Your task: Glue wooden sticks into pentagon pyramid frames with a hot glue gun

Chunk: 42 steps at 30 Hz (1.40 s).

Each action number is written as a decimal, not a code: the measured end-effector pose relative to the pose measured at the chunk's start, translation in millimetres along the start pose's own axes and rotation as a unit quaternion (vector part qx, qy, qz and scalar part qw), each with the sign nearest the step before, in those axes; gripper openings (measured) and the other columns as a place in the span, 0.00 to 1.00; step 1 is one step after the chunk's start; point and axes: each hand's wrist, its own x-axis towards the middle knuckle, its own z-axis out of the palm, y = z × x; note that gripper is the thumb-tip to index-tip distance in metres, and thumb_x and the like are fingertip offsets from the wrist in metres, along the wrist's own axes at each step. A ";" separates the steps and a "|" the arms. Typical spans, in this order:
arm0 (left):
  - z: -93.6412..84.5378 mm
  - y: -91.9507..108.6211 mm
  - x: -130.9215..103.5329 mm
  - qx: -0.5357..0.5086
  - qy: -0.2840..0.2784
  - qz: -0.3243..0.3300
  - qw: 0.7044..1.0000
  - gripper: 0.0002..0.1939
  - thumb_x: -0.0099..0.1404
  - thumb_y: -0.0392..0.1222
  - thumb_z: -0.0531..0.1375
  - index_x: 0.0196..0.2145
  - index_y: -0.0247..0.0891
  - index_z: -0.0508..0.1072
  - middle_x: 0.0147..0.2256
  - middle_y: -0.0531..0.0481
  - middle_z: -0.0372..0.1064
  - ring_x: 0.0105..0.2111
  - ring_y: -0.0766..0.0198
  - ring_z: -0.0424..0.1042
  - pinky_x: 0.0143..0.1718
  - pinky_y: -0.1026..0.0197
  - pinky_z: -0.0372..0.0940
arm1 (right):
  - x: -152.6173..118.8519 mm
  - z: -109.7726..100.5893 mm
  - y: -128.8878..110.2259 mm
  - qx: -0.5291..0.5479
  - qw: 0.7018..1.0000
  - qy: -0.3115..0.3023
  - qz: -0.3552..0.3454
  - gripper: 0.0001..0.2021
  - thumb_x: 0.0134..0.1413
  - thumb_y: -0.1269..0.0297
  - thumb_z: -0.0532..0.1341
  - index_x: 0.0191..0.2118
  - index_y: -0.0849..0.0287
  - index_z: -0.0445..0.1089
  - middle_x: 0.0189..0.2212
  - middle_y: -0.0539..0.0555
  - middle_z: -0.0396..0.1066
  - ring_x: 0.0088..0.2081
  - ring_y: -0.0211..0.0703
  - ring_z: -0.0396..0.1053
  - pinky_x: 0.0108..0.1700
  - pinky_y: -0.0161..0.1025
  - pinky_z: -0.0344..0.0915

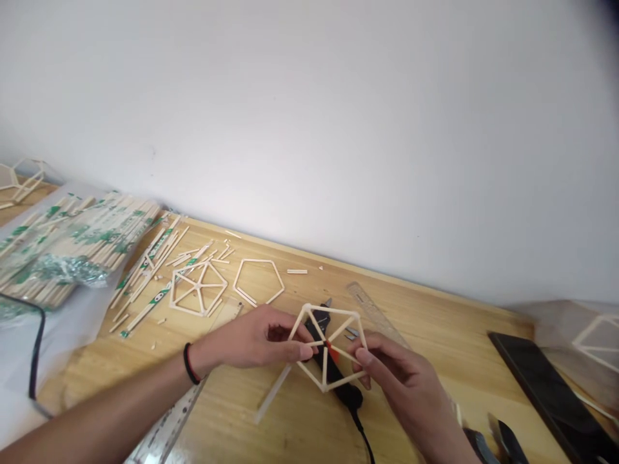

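A pentagon frame of wooden sticks point(333, 312), with spokes meeting at its centre, is held up over the table by both hands. My left hand point(261, 338) pinches its left side and a spoke between thumb and fingers. On the right edge, near a corner, my right hand point(401, 370) grips it the same way. Below the frame lies a black glue gun point(351, 394) with a cord, partly hidden. A translucent glue stick point(271, 396) extends under my left hand. Another spoked pentagon point(213, 284) and a pentagon without spokes point(257, 260) lie flat beyond my left hand.
Plastic bags of wrapped chopsticks point(101, 232) lie at the left, beside loose chopsticks point(152, 270) and cut pieces. One clear ruler point(370, 306) lies behind the glue gun, another point(178, 412) under my left arm. A black flat object point(541, 386) rests at the right.
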 end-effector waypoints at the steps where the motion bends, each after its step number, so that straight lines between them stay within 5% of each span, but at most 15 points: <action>1: 0.0 -0.3 0.6 -0.011 0.001 0.004 1.000 0.16 0.70 0.52 0.65 0.40 0.34 0.80 0.30 0.54 0.67 0.29 0.69 0.61 0.31 0.67 0.56 | -0.5 3.5 -2.7 0.009 1.000 -0.012 0.003 0.19 0.59 0.45 0.69 0.30 0.56 0.81 0.21 0.50 0.71 0.21 0.37 0.67 0.23 0.31 0.67; 7: -1.4 -1.0 2.3 0.021 0.005 -0.005 1.000 0.17 0.70 0.52 0.66 0.35 0.33 0.82 0.25 0.56 0.65 0.25 0.71 0.56 0.27 0.66 0.52 | -5.5 20.1 -10.2 0.044 0.997 -0.056 0.032 0.19 0.59 0.45 0.70 0.33 0.58 0.81 0.22 0.50 0.71 0.20 0.36 0.67 0.23 0.31 0.68; 19: -1.1 -5.2 3.7 -0.014 0.048 -0.062 0.997 0.15 0.61 0.49 0.72 0.31 0.32 0.83 0.23 0.55 0.67 0.24 0.71 0.57 0.25 0.67 0.51 | -7.3 20.0 -7.8 0.089 0.995 -0.037 0.040 0.12 0.55 0.53 0.74 0.37 0.56 0.84 0.25 0.52 0.77 0.23 0.38 0.73 0.27 0.31 0.73; 34: -6.2 2.6 -0.1 0.039 -0.021 -0.076 0.996 0.14 0.65 0.49 0.70 0.33 0.34 0.84 0.29 0.48 0.78 0.30 0.65 0.71 0.33 0.64 0.62 | -8.8 20.4 -15.2 0.077 0.995 -0.057 0.027 0.16 0.56 0.46 0.73 0.37 0.54 0.85 0.25 0.51 0.74 0.22 0.38 0.68 0.26 0.34 0.70; 42: -7.1 1.7 -0.9 0.050 -0.024 -0.063 0.996 0.15 0.65 0.49 0.71 0.30 0.33 0.83 0.27 0.51 0.74 0.26 0.69 0.64 0.29 0.64 0.56 | -8.4 22.0 -15.1 0.103 0.993 -0.049 0.031 0.17 0.52 0.46 0.75 0.37 0.54 0.84 0.24 0.50 0.73 0.24 0.39 0.70 0.26 0.33 0.71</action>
